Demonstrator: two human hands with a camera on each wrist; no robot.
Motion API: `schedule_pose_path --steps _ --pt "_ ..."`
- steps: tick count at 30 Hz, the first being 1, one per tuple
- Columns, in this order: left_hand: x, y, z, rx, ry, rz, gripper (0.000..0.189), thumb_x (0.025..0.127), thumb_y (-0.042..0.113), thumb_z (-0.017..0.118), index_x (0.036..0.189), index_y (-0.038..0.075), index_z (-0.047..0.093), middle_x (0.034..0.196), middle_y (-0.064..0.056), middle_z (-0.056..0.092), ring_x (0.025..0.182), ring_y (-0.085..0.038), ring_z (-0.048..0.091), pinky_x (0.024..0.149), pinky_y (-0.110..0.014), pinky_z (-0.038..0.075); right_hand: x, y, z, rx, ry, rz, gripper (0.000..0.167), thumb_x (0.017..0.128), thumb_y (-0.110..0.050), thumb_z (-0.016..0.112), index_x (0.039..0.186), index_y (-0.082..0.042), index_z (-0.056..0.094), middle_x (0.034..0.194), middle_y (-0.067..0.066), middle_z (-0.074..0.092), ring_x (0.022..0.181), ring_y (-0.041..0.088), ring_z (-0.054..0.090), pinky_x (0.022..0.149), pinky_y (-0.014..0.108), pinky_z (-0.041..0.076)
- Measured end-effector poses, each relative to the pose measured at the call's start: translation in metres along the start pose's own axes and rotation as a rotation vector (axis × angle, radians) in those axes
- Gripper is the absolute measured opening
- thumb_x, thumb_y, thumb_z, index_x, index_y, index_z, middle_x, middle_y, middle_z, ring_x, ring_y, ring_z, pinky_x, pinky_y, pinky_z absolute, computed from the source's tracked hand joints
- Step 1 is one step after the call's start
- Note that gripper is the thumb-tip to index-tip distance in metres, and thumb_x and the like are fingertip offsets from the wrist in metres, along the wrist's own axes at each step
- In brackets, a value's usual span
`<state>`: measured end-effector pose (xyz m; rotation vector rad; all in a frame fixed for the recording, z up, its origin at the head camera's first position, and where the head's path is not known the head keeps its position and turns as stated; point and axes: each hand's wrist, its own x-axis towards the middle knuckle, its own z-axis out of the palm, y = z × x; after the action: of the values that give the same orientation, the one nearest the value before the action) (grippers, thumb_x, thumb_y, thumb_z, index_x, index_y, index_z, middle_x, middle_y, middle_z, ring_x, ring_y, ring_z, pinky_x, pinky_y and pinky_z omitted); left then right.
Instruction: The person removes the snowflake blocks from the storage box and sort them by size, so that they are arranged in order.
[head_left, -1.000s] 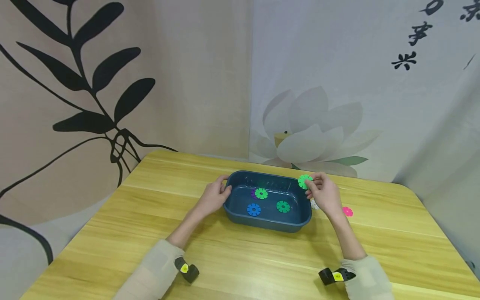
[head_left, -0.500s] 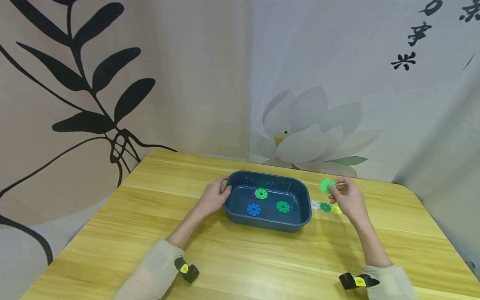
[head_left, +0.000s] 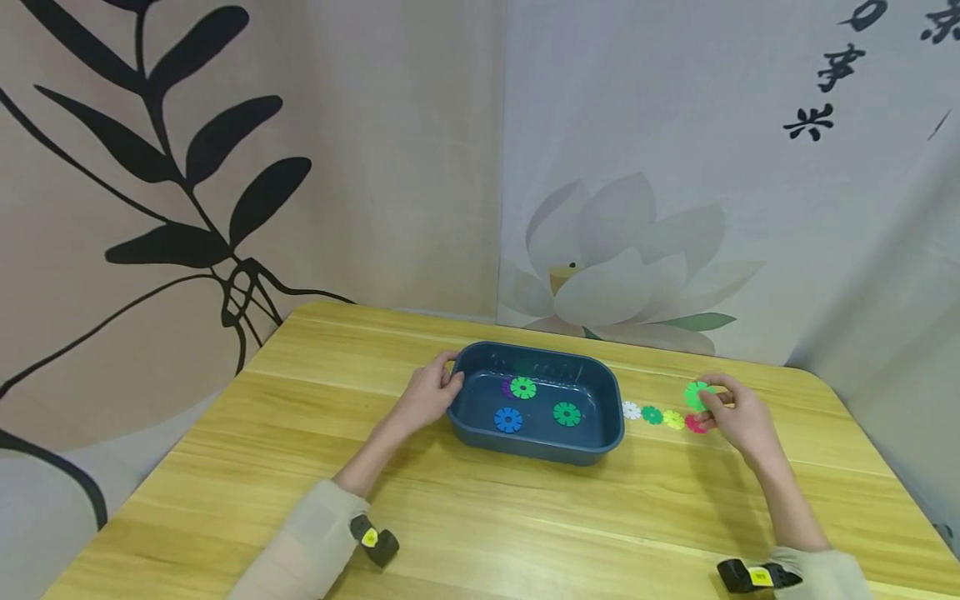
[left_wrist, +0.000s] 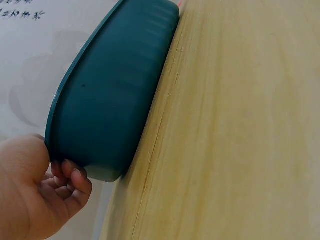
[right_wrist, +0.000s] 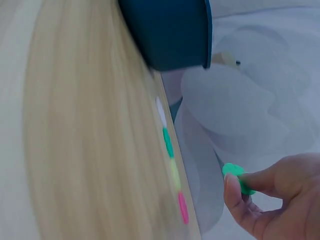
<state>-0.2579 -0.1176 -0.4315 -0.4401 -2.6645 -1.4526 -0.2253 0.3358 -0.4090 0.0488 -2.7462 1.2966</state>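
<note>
My right hand [head_left: 741, 419] pinches a bright green snowflake disc [head_left: 697, 396] between thumb and fingers, held above the table at the right end of a row of discs. That row, lying right of the basin, runs from a white disc [head_left: 632, 410] through a dark green disc [head_left: 652, 415] and a yellow disc [head_left: 673, 420] to a pink disc [head_left: 694, 424], partly covered by the hand. My left hand [head_left: 427, 392] grips the left rim of the dark blue basin [head_left: 536, 448]; in the left wrist view its fingers curl under the rim [left_wrist: 70, 185].
Inside the basin lie a blue disc [head_left: 507, 419], a green disc [head_left: 567, 414], and a light green disc [head_left: 523, 387] overlapping a purple disc [head_left: 507, 387]. The wooden table [head_left: 480, 517] ends at a printed curtain [head_left: 405, 167] behind it.
My right hand has carried the bright green disc from the basin's right rim rightward, to beyond the row of discs, and lower. The left hand and basin have stayed put.
</note>
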Motion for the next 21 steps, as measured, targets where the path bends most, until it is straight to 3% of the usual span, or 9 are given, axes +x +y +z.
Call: schedule_pose_path --steps 8,14,21 --pt "0.0 -0.001 0.0 0.001 -0.006 -0.005 0.043 0.103 0.008 0.055 0.142 -0.008 0.047 0.057 0.003 0.038 0.047 -0.011 0.034 0.047 -0.024 0.032 -0.008 0.018 -0.019 -0.09 0.014 0.05 0.039 0.105 -0.015 0.055 0.132 0.013 0.051 0.094 0.022 0.067 0.065 0.019 0.068 0.059 0.031 0.056" --pt "-0.001 0.001 0.0 0.0 -0.01 -0.009 0.043 0.103 0.009 0.054 0.142 -0.008 0.047 0.057 0.003 0.039 0.047 -0.011 0.035 0.048 -0.024 0.032 -0.011 0.026 -0.023 -0.129 0.026 0.092 0.039 0.102 -0.018 0.059 0.126 0.013 0.054 0.088 0.015 0.069 0.063 0.018 0.066 0.055 0.03 0.052" --pt "-0.001 0.001 -0.001 0.0 -0.005 -0.003 0.043 0.103 0.008 0.055 0.142 -0.008 0.047 0.057 0.002 0.039 0.048 -0.011 0.035 0.048 -0.024 0.032 -0.009 0.035 -0.028 -0.089 -0.028 0.141 0.036 0.101 -0.007 0.059 0.126 0.018 0.051 0.081 0.012 0.07 0.064 0.017 0.068 0.059 0.029 0.056"
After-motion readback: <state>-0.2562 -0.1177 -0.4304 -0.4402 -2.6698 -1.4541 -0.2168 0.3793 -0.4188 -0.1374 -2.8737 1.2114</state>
